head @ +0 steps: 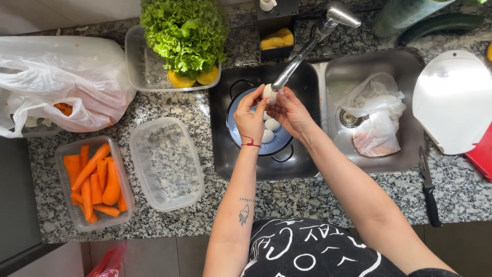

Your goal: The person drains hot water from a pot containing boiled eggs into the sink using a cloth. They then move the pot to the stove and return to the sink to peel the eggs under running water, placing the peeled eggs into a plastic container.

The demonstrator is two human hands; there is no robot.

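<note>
**Egg held under the tap**

Left of the fingers, a clear plastic tub of peeled orange carrots [95,182] stands. Both hands, left hand [249,117] and right hand [289,112], have their fingers clamped on a white peeled egg [268,92] under the steel tap [307,48]. Below the fingers, more eggs [270,129] lie in a dark colander [261,141]. A light, turning grip seems best.

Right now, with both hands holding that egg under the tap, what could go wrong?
The egg, pinched between the left hand and right hand, may slip and crack against the pot or the eggs below. Bits of shell might also wash into the sink. The knife lies near the counter edge by the right elbow.
</note>
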